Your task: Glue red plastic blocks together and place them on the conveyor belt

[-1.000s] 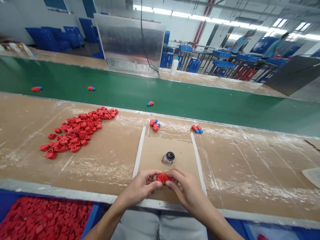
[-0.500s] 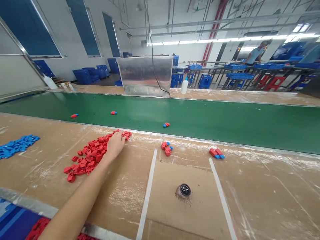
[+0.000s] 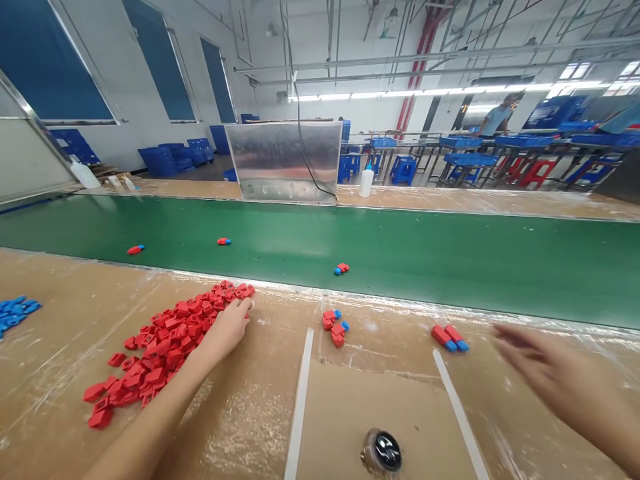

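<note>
My left hand reaches out over the right edge of a heap of small red plastic parts on the cardboard-covered bench; its fingers curl down onto the parts, and what they grip is hidden. My right hand hovers at the right above the bench, blurred, with fingers stretched out and nothing in it. Red-and-blue joined pieces lie in two small groups: one near the middle and one just left of my right hand. A small round black-topped fixture sits in the taped square near me.
A green conveyor belt runs across behind the bench, carrying three red-and-blue pieces. Blue parts lie at the far left. A metal box and a white bottle stand beyond the belt. A person stands far back among blue crates.
A second ago both hands held a red part together near the bench's front edge. My left hand has since gone out to the red heap, and my right hand has come into view at the right.
</note>
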`<state>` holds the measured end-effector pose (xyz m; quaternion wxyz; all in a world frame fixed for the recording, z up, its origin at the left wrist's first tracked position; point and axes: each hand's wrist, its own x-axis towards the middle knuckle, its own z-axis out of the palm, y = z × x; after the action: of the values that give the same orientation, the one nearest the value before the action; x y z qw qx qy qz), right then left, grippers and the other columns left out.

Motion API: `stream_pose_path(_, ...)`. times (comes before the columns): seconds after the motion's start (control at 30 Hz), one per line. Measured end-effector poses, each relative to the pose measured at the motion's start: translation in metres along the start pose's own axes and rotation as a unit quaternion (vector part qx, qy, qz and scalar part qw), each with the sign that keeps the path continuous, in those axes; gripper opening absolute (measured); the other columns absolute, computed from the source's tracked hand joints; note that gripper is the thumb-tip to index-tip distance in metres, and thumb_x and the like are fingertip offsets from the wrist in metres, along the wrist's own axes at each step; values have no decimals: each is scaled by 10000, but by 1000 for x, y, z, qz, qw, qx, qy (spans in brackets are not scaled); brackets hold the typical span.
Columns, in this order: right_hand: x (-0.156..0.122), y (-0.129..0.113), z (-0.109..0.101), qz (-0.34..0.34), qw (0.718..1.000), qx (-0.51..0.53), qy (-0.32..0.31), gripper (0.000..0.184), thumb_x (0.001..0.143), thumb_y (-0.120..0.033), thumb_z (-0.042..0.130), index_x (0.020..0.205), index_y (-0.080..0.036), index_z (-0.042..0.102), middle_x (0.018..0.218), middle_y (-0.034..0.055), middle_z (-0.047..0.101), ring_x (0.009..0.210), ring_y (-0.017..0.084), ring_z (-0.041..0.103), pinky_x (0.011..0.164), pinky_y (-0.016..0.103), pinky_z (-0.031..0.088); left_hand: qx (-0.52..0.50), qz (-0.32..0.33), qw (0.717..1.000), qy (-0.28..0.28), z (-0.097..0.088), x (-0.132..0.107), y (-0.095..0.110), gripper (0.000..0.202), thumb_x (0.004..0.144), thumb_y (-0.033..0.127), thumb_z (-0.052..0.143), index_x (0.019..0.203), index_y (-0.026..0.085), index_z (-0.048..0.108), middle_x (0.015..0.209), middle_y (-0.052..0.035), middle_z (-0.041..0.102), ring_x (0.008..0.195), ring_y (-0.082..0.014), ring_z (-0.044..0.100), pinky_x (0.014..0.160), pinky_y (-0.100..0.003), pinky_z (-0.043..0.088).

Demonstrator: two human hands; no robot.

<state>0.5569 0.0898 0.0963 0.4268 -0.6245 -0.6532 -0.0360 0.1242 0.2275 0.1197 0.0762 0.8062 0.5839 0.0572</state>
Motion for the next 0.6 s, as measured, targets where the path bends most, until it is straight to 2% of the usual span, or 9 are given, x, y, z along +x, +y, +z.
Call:
stream_pose_path(0.07, 29, 8, 16, -12, 997, -25, -79, 250, 980, -293, 458, 1111, -212, 654, 966, 80, 666, 738, 197, 656, 593, 304, 534, -19, 2, 1000, -11, -7, -9, -1, 312, 846, 67, 486, 1110, 165, 620, 1061, -133, 618, 972, -273, 627, 873, -389, 467)
stream_pose_path(0.1, 47, 10, 32, -21, 993, -37, -112, 272, 954, -234, 459, 1148, -205, 647, 1058, 99, 657, 810, 211, 662, 670, 329, 547, -37, 3, 999, -19, -12, -17, 1, 311, 861, 85, 480, 1121, 168, 630, 1039, -121, 620, 933, -257, 639, 863, -378, 475)
stream_pose_path(0.17, 84, 8, 73, -38, 982, -59, -176, 388, 902, -100, 460, 1253, -182, 602, 1293, 131, 568, 1109, 243, 592, 905, 356, 497, -140, 0, 989, -49, -22, -40, 6, 289, 913, 188, 472, 1150, 180, 636, 983, -82, 618, 813, -212, 656, 813, -350, 499)
stream_pose_path(0.23, 112, 1, 116, -38, 970, -81, -225, 413, 880, -37, 483, 1265, -140, 592, 1330, 163, 537, 1215, 253, 521, 995, 357, 435, -322, -15, 943, -86, -29, -68, 15, 318, 937, 342, 484, 1172, 188, 633, 912, -40, 597, 706, -174, 642, 740, -326, 515)
stream_pose_path(0.3, 125, -6, 146, -23, 960, -106, -258, 330, 907, -72, 538, 1225, -130, 603, 1280, 158, 565, 1178, 255, 539, 993, 394, 439, -484, -42, 868, -101, -29, -96, 24, 384, 904, 463, 541, 1119, 168, 659, 824, -11, 555, 666, -154, 604, 665, -295, 505)
stream_pose_path(0.33, 127, -8, 153, -11, 956, -119, -268, 269, 924, -120, 567, 1189, -134, 613, 1241, 140, 584, 1136, 249, 560, 975, 416, 453, -540, -57, 834, -98, -25, -109, 28, 410, 878, 504, 574, 1074, 158, 675, 784, 0, 532, 652, -142, 576, 621, -270, 487)
stream_pose_path(0.4, 123, -9, 155, 16, 950, -144, -277, 180, 943, -218, 604, 1104, -143, 629, 1163, 98, 610, 1063, 236, 586, 937, 448, 477, -631, -95, 765, -87, -13, -129, 35, 449, 839, 557, 616, 998, 143, 688, 736, 11, 501, 606, -108, 505, 535, -216, 421)
stream_pose_path(0.5, 110, -5, 134, 47, 947, -161, -276, 140, 922, -247, 638, 998, -129, 632, 1058, 73, 628, 1006, 224, 597, 907, 440, 484, -726, -143, 668, -88, 9, -147, 44, 472, 817, 588, 636, 947, 136, 674, 658, 34, 459, 538, -65, 406, 472, -171, 305)
stream_pose_path(0.6, 87, -3, 97, 65, 952, -137, -266, 114, 864, -210, 658, 938, -134, 615, 954, 72, 654, 888, 212, 619, 818, 375, 496, -774, -145, 608, -105, 24, -158, 53, 458, 808, 587, 650, 909, 141, 652, 580, 66, 390, 490, -44, 318, 453, -160, 236)
